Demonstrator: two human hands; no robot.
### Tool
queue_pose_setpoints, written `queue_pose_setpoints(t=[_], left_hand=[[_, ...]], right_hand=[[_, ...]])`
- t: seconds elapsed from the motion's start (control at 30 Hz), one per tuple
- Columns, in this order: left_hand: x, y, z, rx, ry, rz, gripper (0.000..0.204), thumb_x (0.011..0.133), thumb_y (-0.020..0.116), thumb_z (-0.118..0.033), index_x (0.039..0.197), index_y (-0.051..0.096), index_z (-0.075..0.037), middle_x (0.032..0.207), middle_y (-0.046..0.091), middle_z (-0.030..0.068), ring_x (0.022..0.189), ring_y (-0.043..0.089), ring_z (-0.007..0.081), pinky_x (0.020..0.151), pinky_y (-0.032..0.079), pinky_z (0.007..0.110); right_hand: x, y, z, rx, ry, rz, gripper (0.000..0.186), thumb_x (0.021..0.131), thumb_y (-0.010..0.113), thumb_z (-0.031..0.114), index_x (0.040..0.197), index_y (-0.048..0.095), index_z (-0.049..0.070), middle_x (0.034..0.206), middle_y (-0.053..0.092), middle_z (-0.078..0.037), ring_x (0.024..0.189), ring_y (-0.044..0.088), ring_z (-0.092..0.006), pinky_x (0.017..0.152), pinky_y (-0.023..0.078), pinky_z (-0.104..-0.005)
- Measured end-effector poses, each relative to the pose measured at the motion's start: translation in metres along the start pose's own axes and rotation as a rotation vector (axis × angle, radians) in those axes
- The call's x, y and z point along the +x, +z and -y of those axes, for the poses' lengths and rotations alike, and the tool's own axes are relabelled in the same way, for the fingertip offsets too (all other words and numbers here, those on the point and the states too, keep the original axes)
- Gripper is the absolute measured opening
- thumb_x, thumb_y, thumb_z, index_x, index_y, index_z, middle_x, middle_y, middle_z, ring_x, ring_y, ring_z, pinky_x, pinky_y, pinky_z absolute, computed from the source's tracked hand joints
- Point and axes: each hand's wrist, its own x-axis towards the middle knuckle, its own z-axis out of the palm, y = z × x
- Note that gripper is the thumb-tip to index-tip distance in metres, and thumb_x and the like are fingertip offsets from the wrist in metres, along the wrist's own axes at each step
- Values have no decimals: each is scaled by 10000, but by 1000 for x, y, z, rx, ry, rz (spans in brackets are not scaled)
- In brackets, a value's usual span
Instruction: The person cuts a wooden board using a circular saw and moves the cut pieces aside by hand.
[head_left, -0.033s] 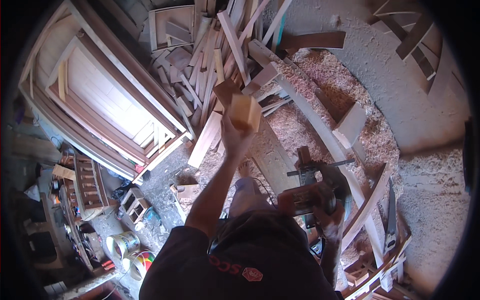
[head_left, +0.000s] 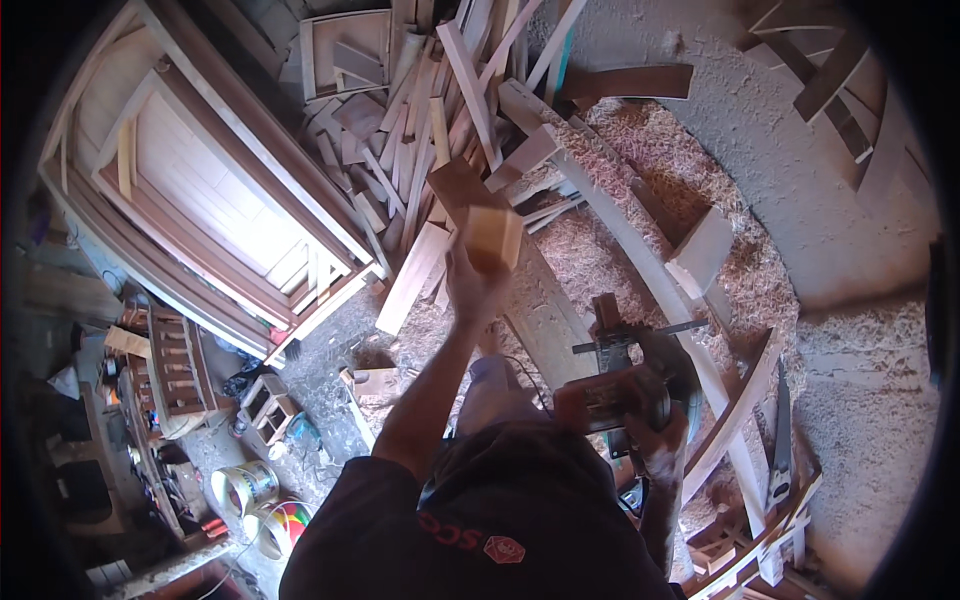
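Note:
My left hand [head_left: 470, 280] grips a short, pale yellow wooden block [head_left: 492, 238], held over the upper part of a long board [head_left: 542, 320] that slants across the middle. My right hand [head_left: 655, 432] is closed on a handheld power tool [head_left: 600, 400], apparently a circular saw, with a dark round housing and a metal fence. The tool sits at the lower end of that board; whether it rests on it I cannot tell.
Loose offcuts [head_left: 400, 150] pile up beyond the board. Door frames [head_left: 200, 170] lie at left, above buckets [head_left: 250, 487] and a slatted wooden piece [head_left: 175, 370]. Curved timbers [head_left: 620, 220], wood shavings [head_left: 745, 270] and a handsaw [head_left: 780, 470] are on the right.
My left hand and the block have shifted very slightly downward in view. The power tool in my right hand stays in about the same place.

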Motion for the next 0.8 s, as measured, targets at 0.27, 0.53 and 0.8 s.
queue_pose_setpoints(t=[0.27,0.53,0.8], left_hand=[[-82,-24,-15,-1,-252,194,894,777,851,-198,1538,395,-89,1316,567,254,1156,631,487,989,528,567],[-139,11,9,-142,-382,434,1143,726,962,-307,1620,281,-96,1367,633,265,1259,638,456,1024,539,527],[-140,21,7,-362,-382,515,1254,763,941,-407,1667,153,-41,1475,559,331,1311,622,454,1088,503,520]], right_hand=[[8,-1,-20,43,-23,82,429,798,798,165,1160,734,-56,941,757,-98,834,681,-146,709,547,-343],[13,0,-11,88,-16,147,469,810,799,157,1225,725,-47,1051,773,-120,942,705,-166,810,568,-362],[17,-10,-20,87,33,93,486,795,805,173,1212,721,-63,1016,775,-132,939,714,-181,807,568,-368]])
